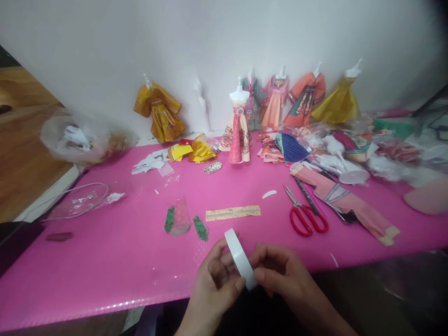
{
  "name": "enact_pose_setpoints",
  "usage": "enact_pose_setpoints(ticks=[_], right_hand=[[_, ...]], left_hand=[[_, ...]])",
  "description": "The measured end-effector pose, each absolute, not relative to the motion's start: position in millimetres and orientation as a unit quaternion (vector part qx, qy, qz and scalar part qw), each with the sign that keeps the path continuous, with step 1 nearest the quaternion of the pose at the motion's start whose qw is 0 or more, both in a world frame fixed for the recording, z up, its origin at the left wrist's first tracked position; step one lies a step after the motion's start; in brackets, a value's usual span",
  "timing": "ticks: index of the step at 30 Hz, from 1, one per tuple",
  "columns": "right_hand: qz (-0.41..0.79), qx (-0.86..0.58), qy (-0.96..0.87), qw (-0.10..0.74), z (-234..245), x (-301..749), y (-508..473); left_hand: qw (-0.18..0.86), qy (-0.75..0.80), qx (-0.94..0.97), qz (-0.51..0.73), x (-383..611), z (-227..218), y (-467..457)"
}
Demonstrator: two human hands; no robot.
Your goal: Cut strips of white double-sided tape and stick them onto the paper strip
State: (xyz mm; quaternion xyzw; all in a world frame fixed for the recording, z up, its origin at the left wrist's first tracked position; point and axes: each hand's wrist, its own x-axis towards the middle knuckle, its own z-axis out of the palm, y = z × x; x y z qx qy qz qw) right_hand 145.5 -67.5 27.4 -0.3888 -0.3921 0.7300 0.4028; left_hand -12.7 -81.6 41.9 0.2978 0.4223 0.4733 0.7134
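Note:
Both my hands hold a white roll of tape [240, 256] at the near edge of the pink table [105, 261]. My left hand [214, 280] grips the roll from the left, thumb pressed on its rim. My right hand [280, 274] pinches the roll's lower edge from the right. Just beyond the roll lie a yellow patterned paper strip [233, 213], a pink paper skirt piece [181, 217] and two green paper slips [200, 228]. Red-handled scissors [304, 216] lie to the right of the strip.
A small mannequin in a pink paper dress [239, 135] stands mid-table. Several dressed mannequins [301, 100] line the white wall, with a yellow robe [161, 112] at left. Paper scraps and plastic bags [367, 149] crowd the right side. A clear bag [75, 137] sits at far left.

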Motion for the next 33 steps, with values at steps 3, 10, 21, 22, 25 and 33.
enact_pose_setpoints(ticks=[3, 10, 21, 22, 25, 33], right_hand=[[0.744, -0.387, -0.371, 0.399, 25, 145, -67], [0.750, -0.359, -0.353, 0.428, 18, 144, -65], [0.755, -0.344, -0.351, 0.434, 18, 143, -67], [0.754, -0.345, -0.353, 0.434, 19, 143, -66], [0.750, -0.348, -0.361, 0.432, 19, 143, -66], [0.730, -0.381, -0.386, 0.417, 24, 145, -69]], left_hand=[[0.712, 0.422, 0.305, 0.472, -11, 42, -79], [0.707, 0.440, 0.310, 0.458, -11, 44, -80], [0.716, 0.418, 0.307, 0.468, -12, 40, -83], [0.715, 0.418, 0.308, 0.468, -12, 40, -83], [0.713, 0.422, 0.320, 0.460, -12, 41, -83], [0.700, 0.428, 0.327, 0.469, -14, 41, -88]])
